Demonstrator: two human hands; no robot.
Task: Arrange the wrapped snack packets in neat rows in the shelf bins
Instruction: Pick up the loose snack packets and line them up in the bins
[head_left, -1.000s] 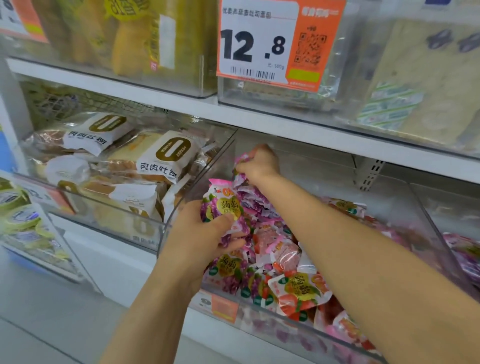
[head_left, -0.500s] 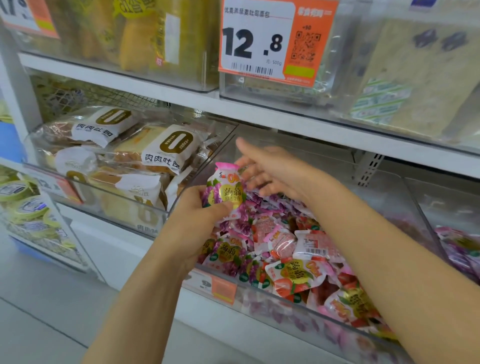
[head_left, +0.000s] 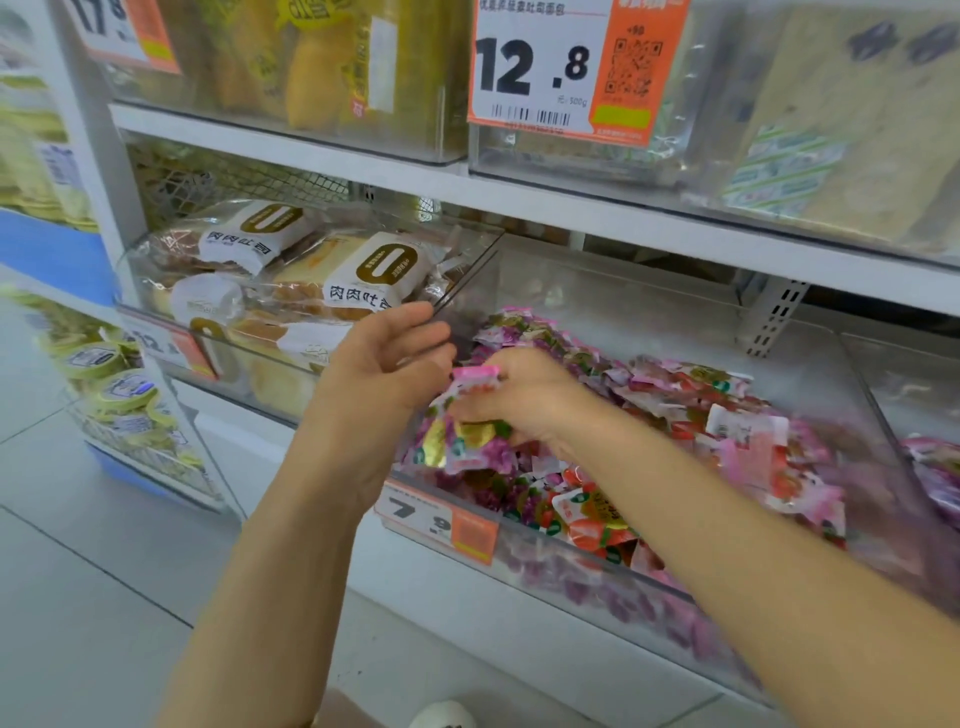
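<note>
Pink-purple packet (head_left: 470, 434) sits pinched in our right grip (head_left: 524, 397) over the front-left corner of the clear bin (head_left: 613, 582); our left grip (head_left: 384, 364) hangs spread beside it. Other packets (head_left: 701, 415) lie heaped: no rows yet, we judge.

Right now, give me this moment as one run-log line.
right hand: grips purple packet above clear bin | left hand: open, beside it | bin packets: jumbled, no rows

Clear bins (head_left: 857, 384) on white shelf (head_left: 597, 218)
</note>
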